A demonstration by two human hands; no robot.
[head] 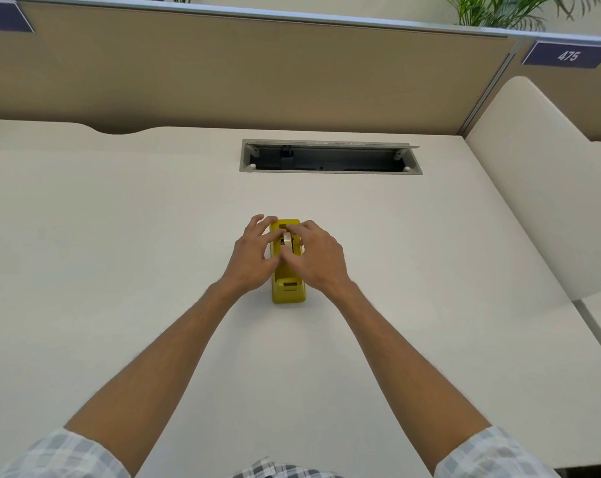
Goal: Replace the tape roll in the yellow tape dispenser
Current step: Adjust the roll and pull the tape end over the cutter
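Note:
A yellow tape dispenser stands on the white desk, its cutter end toward me. A clear tape roll sits in the dispenser's well, partly hidden by fingers. My left hand rests against the dispenser's left side, fingers spread, thumb near the roll. My right hand covers the right side, and its fingertips pinch the top of the roll. Whether the roll is seated on its hub is hidden.
An open grey cable tray is set into the desk behind the dispenser. A tan partition stands at the back, with a white side panel on the right and a "475" label.

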